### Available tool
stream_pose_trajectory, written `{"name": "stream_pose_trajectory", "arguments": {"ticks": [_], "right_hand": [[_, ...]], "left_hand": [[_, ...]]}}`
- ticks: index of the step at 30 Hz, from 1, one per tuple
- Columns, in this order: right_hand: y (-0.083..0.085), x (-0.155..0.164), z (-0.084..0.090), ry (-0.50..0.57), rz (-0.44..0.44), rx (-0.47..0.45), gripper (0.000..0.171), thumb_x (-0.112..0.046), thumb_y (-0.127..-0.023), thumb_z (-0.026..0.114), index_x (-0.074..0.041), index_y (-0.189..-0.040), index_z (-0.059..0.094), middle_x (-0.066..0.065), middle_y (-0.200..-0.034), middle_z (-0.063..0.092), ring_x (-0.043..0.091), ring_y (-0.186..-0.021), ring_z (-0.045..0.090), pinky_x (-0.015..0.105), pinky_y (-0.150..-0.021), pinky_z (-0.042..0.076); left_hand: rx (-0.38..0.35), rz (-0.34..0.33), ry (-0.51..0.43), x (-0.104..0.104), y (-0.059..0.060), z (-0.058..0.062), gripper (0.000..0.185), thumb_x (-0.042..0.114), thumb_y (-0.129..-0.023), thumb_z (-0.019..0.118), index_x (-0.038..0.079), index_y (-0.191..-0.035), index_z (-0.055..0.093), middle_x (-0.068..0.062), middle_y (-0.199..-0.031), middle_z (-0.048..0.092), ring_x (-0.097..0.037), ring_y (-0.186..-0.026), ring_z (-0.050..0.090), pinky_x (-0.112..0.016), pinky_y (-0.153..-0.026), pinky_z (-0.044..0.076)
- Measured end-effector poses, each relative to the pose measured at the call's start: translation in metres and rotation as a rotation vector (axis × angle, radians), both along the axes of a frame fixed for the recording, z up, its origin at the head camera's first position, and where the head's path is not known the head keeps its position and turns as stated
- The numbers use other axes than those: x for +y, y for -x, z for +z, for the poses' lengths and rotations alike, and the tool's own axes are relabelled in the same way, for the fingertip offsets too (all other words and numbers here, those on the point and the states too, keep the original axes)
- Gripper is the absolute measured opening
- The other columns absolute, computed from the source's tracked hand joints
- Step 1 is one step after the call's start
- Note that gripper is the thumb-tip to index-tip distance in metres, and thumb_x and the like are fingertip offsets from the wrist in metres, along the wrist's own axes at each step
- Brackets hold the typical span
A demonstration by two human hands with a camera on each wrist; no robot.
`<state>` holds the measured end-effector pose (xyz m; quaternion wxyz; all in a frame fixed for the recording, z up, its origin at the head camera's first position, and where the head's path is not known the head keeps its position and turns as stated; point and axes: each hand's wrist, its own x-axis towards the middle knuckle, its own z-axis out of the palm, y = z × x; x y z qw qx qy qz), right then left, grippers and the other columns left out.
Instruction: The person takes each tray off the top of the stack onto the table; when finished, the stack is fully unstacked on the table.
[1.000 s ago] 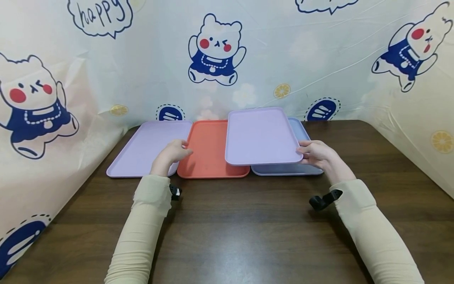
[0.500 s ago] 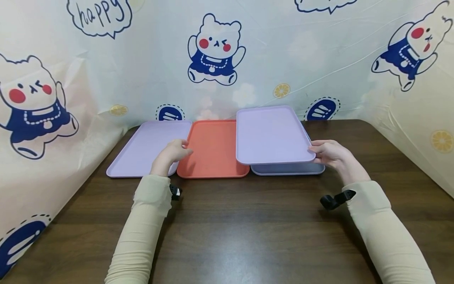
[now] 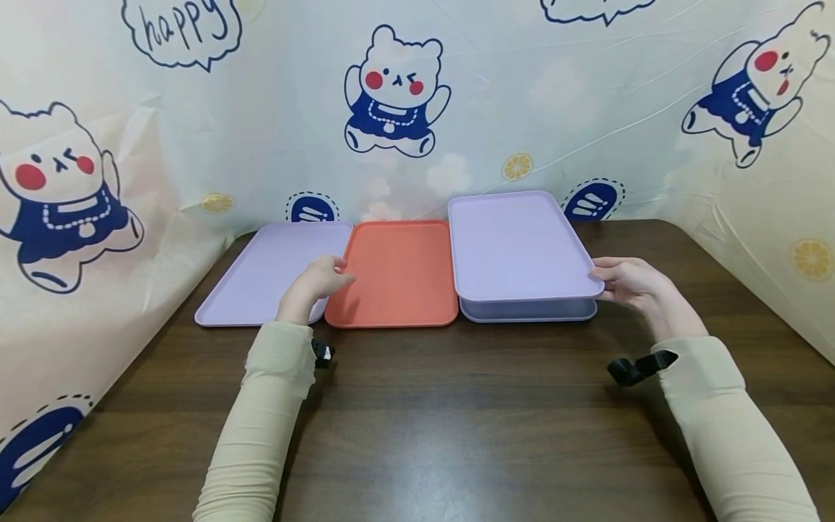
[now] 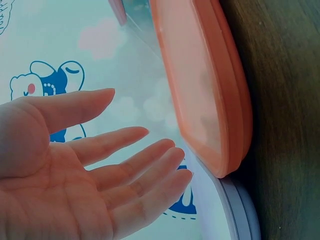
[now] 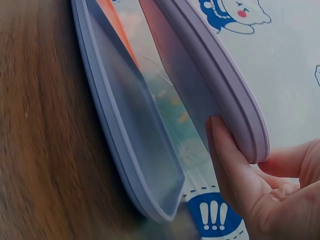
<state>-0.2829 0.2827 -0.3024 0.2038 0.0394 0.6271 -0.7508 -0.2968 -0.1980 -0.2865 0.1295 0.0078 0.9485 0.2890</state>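
Observation:
My right hand (image 3: 629, 281) pinches the near right corner of a lavender tray (image 3: 522, 246), thumb at the rim and fingers beneath. That tray hangs above a blue tray (image 3: 528, 310), covering most of it in the head view; the right wrist view shows a gap between the lavender tray (image 5: 215, 65) and the blue tray (image 5: 135, 120). My left hand (image 3: 316, 283) hovers with relaxed, spread fingers over the seam between a second lavender tray (image 3: 274, 268) and a red-orange tray (image 3: 394, 275). Nothing lies in the left palm (image 4: 65, 190).
The trays lie side by side along the back of a dark wooden table (image 3: 417, 420). Behind them hangs a printed cloth (image 3: 274, 109) with cartoon bears, which also runs along both sides. A black wrist camera (image 3: 639, 366) juts from the right cuff.
My right hand has carried the lavender tray to the right, off the red-orange tray and over the blue one. The left hand has stayed in place.

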Motion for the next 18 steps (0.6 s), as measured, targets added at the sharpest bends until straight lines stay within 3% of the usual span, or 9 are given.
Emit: {"name": "stream_pose_trajectory", "arguments": {"ticks": [2,4,18], "right_hand": [[0.0,0.004,0.0,0.018,-0.004,-0.005,0.026,0.003,-0.093,0.047,-0.014,-0.085,0.065,-0.002,-0.082,0.068,0.009,-0.078,0.064,0.024,-0.07,0.055],[-0.001,0.007,0.001,0.019,-0.008,-0.008,0.03,0.002,-0.093,0.047,-0.016,-0.081,0.067,-0.002,-0.082,0.068,0.009,-0.077,0.064,0.024,-0.07,0.055],[-0.003,0.034,0.001,0.015,-0.019,-0.012,0.033,0.002,-0.094,0.047,-0.016,-0.078,0.07,-0.002,-0.082,0.067,0.011,-0.076,0.064,0.025,-0.069,0.056]], "left_hand": [[-0.003,0.001,-0.001,0.0,0.0,0.0,0.054,0.02,-0.096,0.046,-0.008,-0.141,0.032,-0.028,-0.144,0.036,-0.039,-0.13,0.04,-0.05,-0.105,0.037],[-0.003,0.005,-0.006,0.0,0.0,0.0,0.054,0.02,-0.096,0.046,-0.007,-0.141,0.032,-0.028,-0.144,0.036,-0.039,-0.13,0.04,-0.049,-0.105,0.037],[-0.006,0.014,-0.002,0.0,-0.002,0.001,0.053,0.019,-0.096,0.046,-0.007,-0.141,0.032,-0.029,-0.142,0.038,-0.039,-0.128,0.042,-0.049,-0.105,0.038]]}}
